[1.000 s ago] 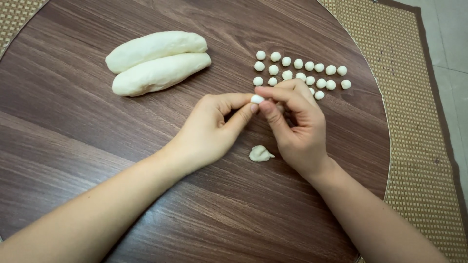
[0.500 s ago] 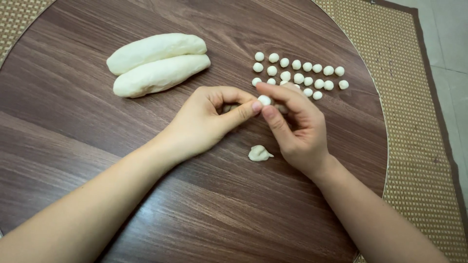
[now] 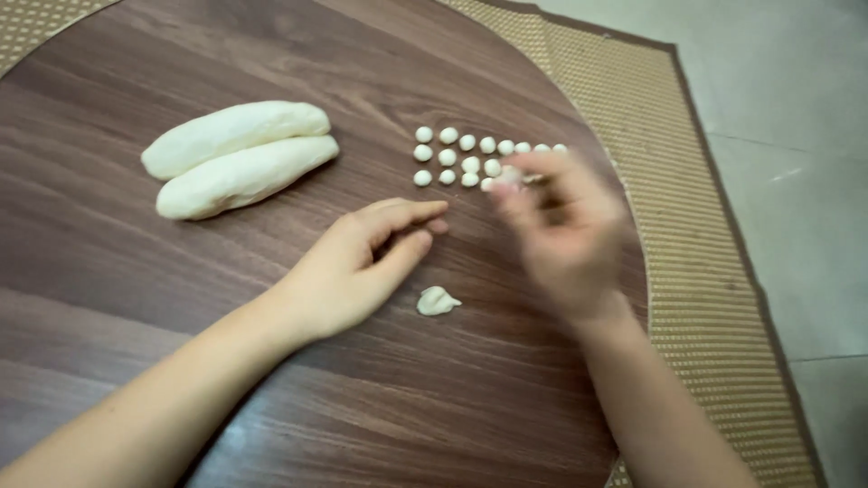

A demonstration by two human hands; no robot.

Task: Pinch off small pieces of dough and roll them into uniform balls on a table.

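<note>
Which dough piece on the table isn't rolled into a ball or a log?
The small lump lying alone between the left hand and right hand: irregular and pinched, unlike the round balls and two logs.

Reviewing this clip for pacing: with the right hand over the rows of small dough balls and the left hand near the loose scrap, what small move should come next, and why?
Probably the left hand should pick up the small dough scrap lying just beside it. The right hand is blurred over the rows of small dough balls, apparently setting one down, and the left hand's fingers look empty, so the scrap is the nearest unshaped piece.
</note>
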